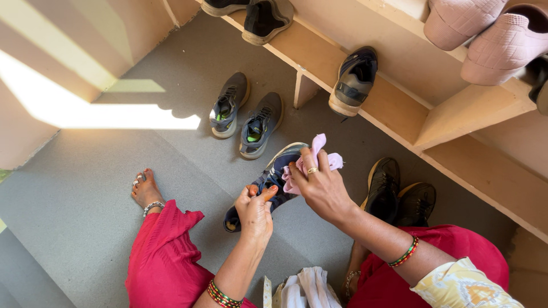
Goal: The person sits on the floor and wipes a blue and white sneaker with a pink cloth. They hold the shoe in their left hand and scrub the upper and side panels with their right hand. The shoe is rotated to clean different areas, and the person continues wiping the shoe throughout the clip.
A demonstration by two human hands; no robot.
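Observation:
My left hand grips the heel end of a dark blue sports shoe and holds it tilted above the grey floor. My right hand presses a crumpled pink cloth against the shoe's toe end. The cloth sticks out above my fingers. Both wrists wear red and green bangles. Part of the shoe is hidden behind my hands.
A pair of grey sports shoes stands on the floor ahead. A dark pair sits by my right knee. The wooden shoe rack holds a dark shoe and pink shoes. A white cloth lies in my lap.

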